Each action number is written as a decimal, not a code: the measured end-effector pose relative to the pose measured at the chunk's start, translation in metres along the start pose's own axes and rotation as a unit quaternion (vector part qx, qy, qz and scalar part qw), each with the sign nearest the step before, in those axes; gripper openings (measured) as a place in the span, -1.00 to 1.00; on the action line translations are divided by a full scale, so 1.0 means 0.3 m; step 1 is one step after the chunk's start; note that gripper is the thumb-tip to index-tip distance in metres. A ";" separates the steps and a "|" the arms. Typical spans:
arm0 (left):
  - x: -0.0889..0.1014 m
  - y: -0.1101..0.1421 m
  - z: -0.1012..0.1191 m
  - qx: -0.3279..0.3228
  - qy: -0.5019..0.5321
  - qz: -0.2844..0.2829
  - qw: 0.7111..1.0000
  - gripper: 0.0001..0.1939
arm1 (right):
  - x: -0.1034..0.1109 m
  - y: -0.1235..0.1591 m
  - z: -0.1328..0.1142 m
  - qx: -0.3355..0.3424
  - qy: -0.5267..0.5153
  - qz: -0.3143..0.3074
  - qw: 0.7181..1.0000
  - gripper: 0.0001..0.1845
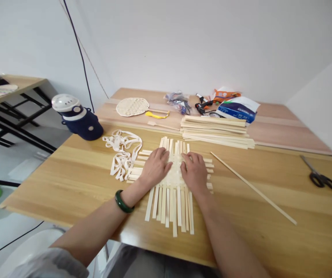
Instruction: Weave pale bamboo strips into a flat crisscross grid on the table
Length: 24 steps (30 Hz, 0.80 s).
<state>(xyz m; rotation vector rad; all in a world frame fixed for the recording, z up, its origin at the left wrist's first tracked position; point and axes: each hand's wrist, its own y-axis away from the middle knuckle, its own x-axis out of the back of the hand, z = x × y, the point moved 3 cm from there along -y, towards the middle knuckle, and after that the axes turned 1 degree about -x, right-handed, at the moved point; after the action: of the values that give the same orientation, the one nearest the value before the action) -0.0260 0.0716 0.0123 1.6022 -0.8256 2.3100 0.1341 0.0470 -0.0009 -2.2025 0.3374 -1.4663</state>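
Note:
On the wooden table in front of me lies a half-flat mat of pale woven wooden strips [173,175], its loose strip ends fanning out on all sides. My left hand [156,166] rests over the left part of the weave, fingers bent slightly and thumb apart. Over the right part, my right hand [195,170] presses down with curled fingers, its thumb and index finger apart. Both hands touch the strips from above, and neither visibly grips one. The strips under the palms are hidden. A green bangle [123,201] circles my left wrist.
White tape [122,154] lies tangled left of the mat, near a blue jug [85,121]. Behind are a woven fan [132,107], a yellow tool [156,115], a strip stack [216,131] and a glue gun [203,104]. One long strip [254,188] and scissors [319,177] lie right.

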 end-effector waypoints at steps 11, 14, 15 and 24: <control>0.005 0.034 0.055 0.052 -0.009 0.033 0.998 -0.58 | 0.016 0.016 -0.026 0.025 0.055 -0.028 0.998 -0.75; 0.007 0.040 0.063 0.044 0.001 0.022 0.999 -0.59 | 0.023 0.020 -0.032 0.012 0.074 -0.045 0.996 -0.78; 0.009 0.041 0.066 0.041 0.000 0.017 0.999 -0.59 | 0.025 0.021 -0.034 0.005 0.080 -0.051 0.995 -0.80; 0.005 0.033 0.082 0.046 -0.033 -0.007 0.998 -0.55 | 0.031 0.027 -0.036 0.001 0.080 -0.023 0.996 -0.84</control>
<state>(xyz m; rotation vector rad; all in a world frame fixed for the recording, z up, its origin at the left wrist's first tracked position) -0.0117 0.0497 0.0166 1.7243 -0.7287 2.3288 0.1284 0.0333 0.0057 -2.1089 0.3385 -1.6730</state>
